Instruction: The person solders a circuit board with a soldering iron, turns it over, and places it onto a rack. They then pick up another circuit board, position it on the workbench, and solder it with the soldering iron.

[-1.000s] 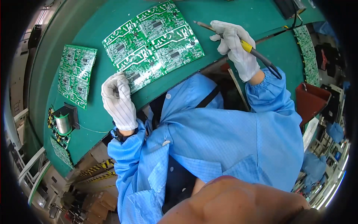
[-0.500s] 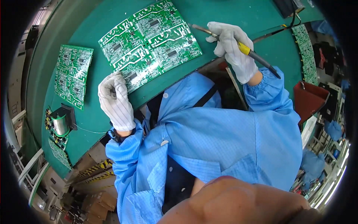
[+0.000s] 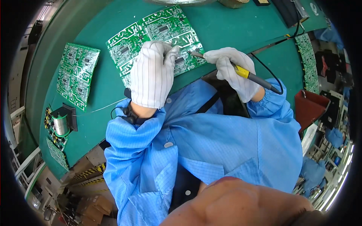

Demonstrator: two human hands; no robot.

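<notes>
A green printed circuit board made of several joined panels lies in front of me on the bench. My left hand, in a white striped glove, is over the board's near part with thumb and forefinger pinched together. Solder wire runs from a spool to my left wrist and passes out of sight behind the hand. In my gloved right hand is a soldering iron with a yellow band and dark handle. Its tip is at the board's right side, close to my left fingertips.
Another board lies to the left, beyond the spool's black stand. A dark red box is at the right edge of the green bench. The iron's black cable trails toward the far right. More boards line the right edge.
My left hand has moved right, from the board's near left corner onto its middle. The iron in my right hand has come down and nearer, its tip now at the board's right side.
</notes>
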